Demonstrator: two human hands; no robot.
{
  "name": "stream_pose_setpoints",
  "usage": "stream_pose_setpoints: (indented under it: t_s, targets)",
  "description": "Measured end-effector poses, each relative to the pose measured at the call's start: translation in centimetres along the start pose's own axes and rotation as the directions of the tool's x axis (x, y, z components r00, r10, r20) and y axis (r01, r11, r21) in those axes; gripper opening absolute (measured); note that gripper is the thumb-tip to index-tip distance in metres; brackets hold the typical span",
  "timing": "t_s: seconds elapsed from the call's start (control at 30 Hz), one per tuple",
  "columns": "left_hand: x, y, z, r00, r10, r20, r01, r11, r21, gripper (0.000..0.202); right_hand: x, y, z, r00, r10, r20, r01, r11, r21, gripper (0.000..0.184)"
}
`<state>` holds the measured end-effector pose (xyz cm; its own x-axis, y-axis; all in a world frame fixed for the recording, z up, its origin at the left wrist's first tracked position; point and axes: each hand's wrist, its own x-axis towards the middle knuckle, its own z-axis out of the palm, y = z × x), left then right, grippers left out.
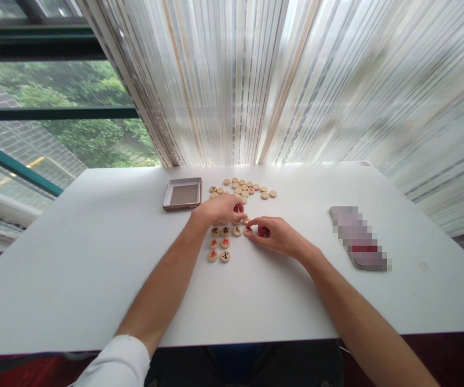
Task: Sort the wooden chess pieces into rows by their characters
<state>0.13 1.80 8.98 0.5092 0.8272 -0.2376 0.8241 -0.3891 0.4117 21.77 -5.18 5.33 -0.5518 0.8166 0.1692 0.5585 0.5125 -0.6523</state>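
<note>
One open box (184,195) sits left of the fingers of the left hand (223,208). These are curled, thumb and index narrowly parted; grip cannot be determined. Marked round pieces (225,243) form rows on their near side. Right hand (274,235): thumb and index narrowly spaced, tips at a red-marked piece (247,231); firm hold cannot be determined. One pixelated flat object (356,236) lies well right of these fingers.

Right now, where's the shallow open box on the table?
In the head view, the shallow open box sits left of centre near the far edge of the white table, just left of the scattered round pieces and beyond the left hand.
</note>
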Motion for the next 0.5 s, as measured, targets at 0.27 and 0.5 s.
stream_pose_setpoints:
  t_s: [0.27, 0.5]
  targets:
    - [-1.8, -1.5, -2.5, 0.972, -0.023, -0.233, 0.021, 1.0, -0.013, 0.025, 0.0, 0.3, 0.0, 0.999, 0.018, -0.038, -0.016, 0.999, 0.036, 0.024]
    - [-1.5, -4.6, -2.6, 0.92, -0.135, -0.369, 0.184, 0.978, 0.099, 0.026, 0.4, 0.7, 0.2, 0.993, 0.031, -0.114, -0.029, 0.999, 0.015, 0.023]
